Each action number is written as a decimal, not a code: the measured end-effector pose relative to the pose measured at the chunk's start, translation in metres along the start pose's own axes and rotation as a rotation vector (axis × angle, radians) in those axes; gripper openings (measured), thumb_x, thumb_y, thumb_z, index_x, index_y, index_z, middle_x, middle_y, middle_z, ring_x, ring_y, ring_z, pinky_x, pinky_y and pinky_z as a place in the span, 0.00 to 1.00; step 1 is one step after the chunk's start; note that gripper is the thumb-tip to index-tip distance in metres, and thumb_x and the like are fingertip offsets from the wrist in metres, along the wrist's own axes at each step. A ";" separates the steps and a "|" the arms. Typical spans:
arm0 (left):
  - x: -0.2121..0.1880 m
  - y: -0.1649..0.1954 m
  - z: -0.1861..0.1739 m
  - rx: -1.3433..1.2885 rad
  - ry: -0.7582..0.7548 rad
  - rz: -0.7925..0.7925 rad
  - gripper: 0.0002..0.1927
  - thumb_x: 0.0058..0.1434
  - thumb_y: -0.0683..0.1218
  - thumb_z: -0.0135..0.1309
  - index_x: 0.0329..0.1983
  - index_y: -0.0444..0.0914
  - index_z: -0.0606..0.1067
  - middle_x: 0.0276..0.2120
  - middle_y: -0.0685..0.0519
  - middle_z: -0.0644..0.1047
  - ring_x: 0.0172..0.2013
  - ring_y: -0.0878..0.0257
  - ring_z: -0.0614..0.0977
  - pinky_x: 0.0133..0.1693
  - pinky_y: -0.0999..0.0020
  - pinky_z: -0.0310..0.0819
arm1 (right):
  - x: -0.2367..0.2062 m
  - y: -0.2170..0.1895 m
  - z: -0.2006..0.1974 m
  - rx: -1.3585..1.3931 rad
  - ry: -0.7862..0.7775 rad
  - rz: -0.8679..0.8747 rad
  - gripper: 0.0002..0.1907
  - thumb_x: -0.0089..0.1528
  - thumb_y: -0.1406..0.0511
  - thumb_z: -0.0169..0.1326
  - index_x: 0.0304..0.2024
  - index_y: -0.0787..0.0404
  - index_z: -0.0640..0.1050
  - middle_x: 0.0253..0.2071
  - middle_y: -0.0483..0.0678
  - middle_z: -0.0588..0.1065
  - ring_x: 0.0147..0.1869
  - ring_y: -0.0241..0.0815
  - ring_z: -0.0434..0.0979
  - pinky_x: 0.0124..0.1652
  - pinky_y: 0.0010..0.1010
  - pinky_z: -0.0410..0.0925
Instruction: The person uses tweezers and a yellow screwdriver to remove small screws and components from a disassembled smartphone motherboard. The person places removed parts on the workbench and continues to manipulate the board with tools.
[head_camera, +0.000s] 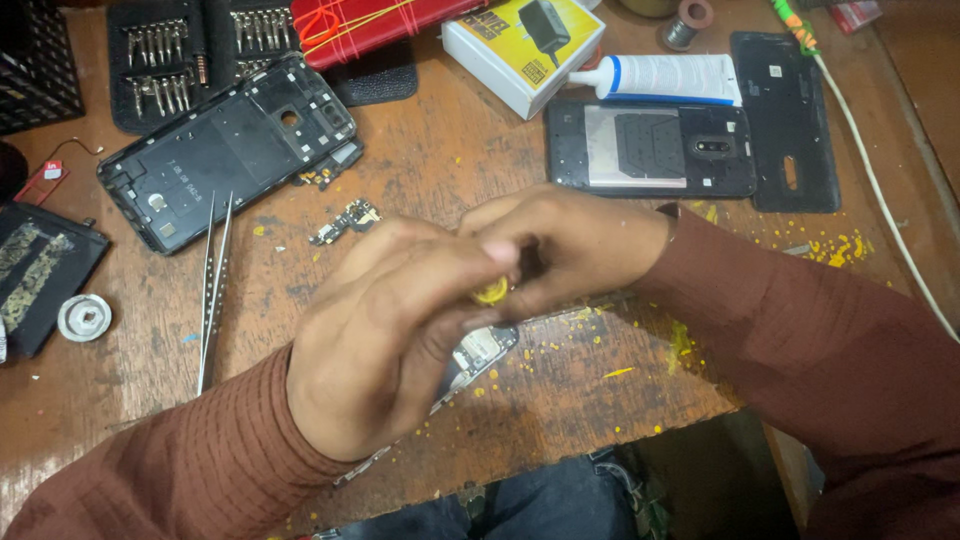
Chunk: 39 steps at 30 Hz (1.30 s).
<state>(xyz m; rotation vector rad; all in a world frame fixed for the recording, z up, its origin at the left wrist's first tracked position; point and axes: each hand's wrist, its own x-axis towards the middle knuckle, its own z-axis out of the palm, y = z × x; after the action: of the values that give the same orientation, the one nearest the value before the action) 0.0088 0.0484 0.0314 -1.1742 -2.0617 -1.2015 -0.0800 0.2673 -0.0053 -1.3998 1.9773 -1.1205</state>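
Head camera: looking steeply down, sitting close above both hands, taking in the wooden workbench spreading beyond them.

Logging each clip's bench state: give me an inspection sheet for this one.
Surface: worn wooden table, flecked with yellow bits.
Job's things: small yellow piece pinched between both hands; phone board beneath them.
Clutter: tweezers, open phone frame, second phone, back cover, glue tube, white box, screwdriver bits.
Hands: left hand and right hand closed together.
Cables: white cable along the right edge.
Surroundings: nothing seen.
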 end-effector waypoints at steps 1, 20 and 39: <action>-0.001 -0.001 -0.001 -0.031 -0.038 -0.014 0.21 0.61 0.33 0.59 0.56 0.30 0.68 0.42 0.48 0.79 0.41 0.58 0.83 0.47 0.61 0.75 | -0.001 0.000 -0.001 0.030 -0.005 0.020 0.14 0.56 0.62 0.68 0.41 0.58 0.82 0.42 0.41 0.79 0.43 0.34 0.82 0.43 0.24 0.77; 0.004 0.010 -0.012 0.060 -0.137 -0.007 0.22 0.54 0.34 0.60 0.53 0.34 0.76 0.45 0.50 0.80 0.43 0.56 0.79 0.47 0.61 0.74 | 0.001 -0.006 -0.003 0.036 0.018 -0.034 0.10 0.56 0.68 0.66 0.35 0.64 0.78 0.42 0.43 0.76 0.40 0.34 0.79 0.36 0.24 0.72; 0.005 0.007 -0.011 -0.006 -0.090 -0.013 0.20 0.55 0.37 0.60 0.52 0.32 0.74 0.44 0.45 0.76 0.43 0.51 0.77 0.47 0.58 0.71 | 0.000 -0.002 -0.001 0.009 0.053 -0.076 0.13 0.59 0.64 0.67 0.43 0.62 0.80 0.48 0.48 0.79 0.51 0.42 0.84 0.47 0.30 0.76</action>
<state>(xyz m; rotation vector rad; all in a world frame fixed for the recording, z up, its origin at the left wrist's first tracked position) 0.0120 0.0429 0.0439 -1.2405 -2.1353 -1.1817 -0.0795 0.2677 -0.0035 -1.4656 1.9680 -1.2101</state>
